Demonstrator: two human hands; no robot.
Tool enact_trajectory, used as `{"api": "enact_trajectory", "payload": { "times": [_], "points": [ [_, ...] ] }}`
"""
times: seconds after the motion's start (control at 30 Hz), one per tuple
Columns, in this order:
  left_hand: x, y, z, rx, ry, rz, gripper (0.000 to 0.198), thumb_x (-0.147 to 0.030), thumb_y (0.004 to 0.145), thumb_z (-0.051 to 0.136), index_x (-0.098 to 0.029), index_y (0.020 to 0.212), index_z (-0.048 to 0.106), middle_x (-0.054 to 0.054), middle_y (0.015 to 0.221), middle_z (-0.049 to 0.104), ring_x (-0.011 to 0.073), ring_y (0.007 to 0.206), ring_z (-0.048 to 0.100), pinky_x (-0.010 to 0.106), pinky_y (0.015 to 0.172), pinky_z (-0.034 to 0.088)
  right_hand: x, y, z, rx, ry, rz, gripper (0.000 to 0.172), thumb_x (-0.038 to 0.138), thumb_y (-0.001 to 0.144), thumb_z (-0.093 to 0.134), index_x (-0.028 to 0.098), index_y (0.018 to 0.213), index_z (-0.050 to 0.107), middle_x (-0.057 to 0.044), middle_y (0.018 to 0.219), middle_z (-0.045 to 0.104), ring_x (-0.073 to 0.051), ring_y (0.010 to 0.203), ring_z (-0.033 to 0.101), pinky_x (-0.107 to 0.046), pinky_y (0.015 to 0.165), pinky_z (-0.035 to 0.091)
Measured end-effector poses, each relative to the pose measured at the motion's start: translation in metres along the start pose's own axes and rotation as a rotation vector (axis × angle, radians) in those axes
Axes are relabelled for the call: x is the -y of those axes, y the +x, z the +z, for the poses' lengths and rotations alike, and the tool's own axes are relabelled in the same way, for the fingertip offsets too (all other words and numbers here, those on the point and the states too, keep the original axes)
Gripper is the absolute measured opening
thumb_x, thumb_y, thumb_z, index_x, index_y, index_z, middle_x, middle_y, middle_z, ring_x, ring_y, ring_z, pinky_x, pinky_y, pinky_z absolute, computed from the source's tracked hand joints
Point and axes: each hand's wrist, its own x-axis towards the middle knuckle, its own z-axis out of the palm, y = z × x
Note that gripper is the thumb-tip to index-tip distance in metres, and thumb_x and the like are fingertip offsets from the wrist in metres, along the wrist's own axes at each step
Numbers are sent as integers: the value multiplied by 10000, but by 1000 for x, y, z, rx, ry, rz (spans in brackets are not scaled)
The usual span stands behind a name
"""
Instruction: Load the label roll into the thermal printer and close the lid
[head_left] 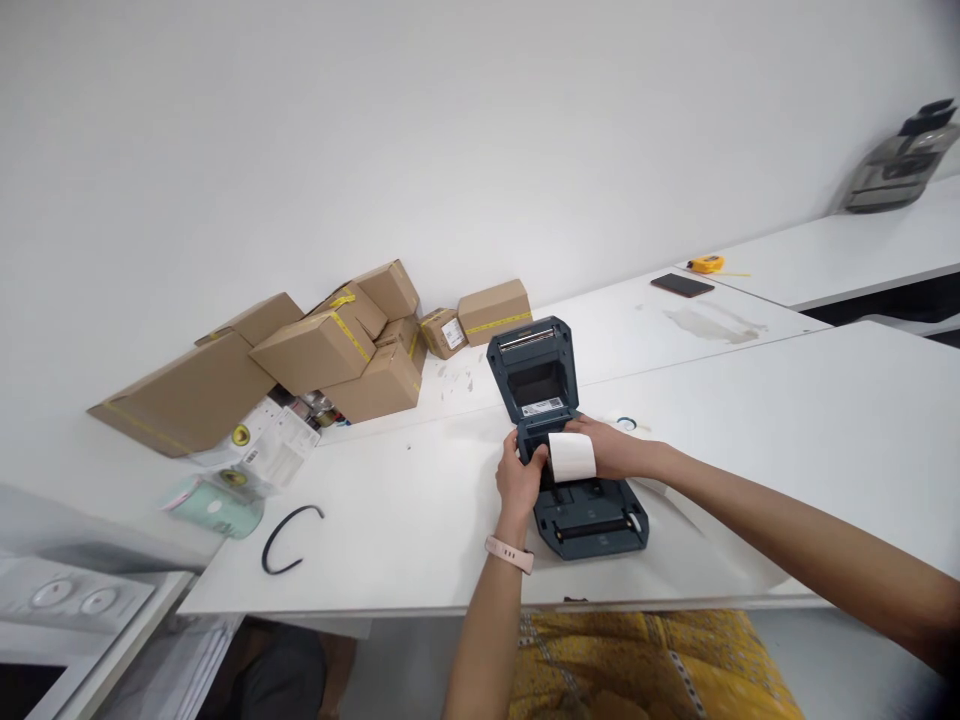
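A dark label printer [589, 515] stands on the white table with its lid [534, 372] raised. Inside its bay sits a white label roll [573, 457]. My right hand [600, 447] is closed around the roll's right end, its fingertips partly hidden behind the roll and the printer. At the left wall of the bay, my left hand [521, 475] is closed on the printer's side, thumb reaching in beside the roll's left end. A pink band circles my left wrist. The roll hides part of the bay.
Several cardboard boxes [315, 350] are piled at the back left. Nearer are a mint-coloured pouch [217, 507] and a curved black band [270, 545]. A phone [682, 285], a yellow tape measure [706, 264] and a dark clear bottle [896, 170] lie to the right.
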Motion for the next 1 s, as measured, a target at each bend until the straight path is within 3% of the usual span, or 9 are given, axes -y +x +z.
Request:
{"api": "enact_trajectory", "payload": {
  "times": [0.13,0.23,0.37,0.5,0.7,0.83,1.0],
  "points": [
    [3,-19,3,-17,21,102,564,-252,882,587,-211,1438,507,114,1547,498,277,1441,446,442,1193,355,35,-32,-29,84,96,47,433,-42,666,511,170,971,734,-122,1061,716,-264,1031,668,-382,916,520],
    [8,-49,1,-52,71,246,541,-81,853,474,-211,1365,591,81,1592,440,234,1509,340,436,1248,285,58,-53,-37,60,218,84,450,40,783,566,189,1183,710,-130,1277,683,-294,1217,618,-446,1025,498],
    [15,-97,-5,-26,170,470,567,16,797,410,-245,1224,676,45,1484,574,222,1468,414,492,1227,336,74,-75,-17,-146,299,80,267,242,971,569,260,1182,731,-76,1180,758,-260,1207,651,-467,1064,486],
    [23,-130,0,-75,268,600,428,-47,850,504,-271,1159,698,58,1345,682,271,1374,533,581,1168,394,81,-93,16,-369,274,40,243,249,984,574,283,1148,750,-68,1141,777,-229,1118,706,-454,1039,517],
    [36,-140,11,-200,278,703,232,-131,875,623,-271,1027,730,69,1175,760,272,1225,649,525,1049,526,97,-110,34,-443,225,55,362,202,938,627,360,1259,686,-29,1191,765,-232,1144,702,-504,1031,537],
    [40,-136,11,-240,301,754,222,-112,893,572,-259,903,739,65,1076,787,258,1123,701,529,1012,545,105,-115,37,-453,231,81,435,179,933,611,397,1308,649,-18,1237,746,-239,1198,676,-538,1057,517],
    [41,-138,11,-265,309,777,249,-96,895,547,-256,902,738,61,1069,791,250,1121,706,528,1019,545,113,-117,46,-494,213,114,406,189,933,602,401,1273,672,-20,1268,730,-245,1211,668,-539,1061,511]
  ]
}}
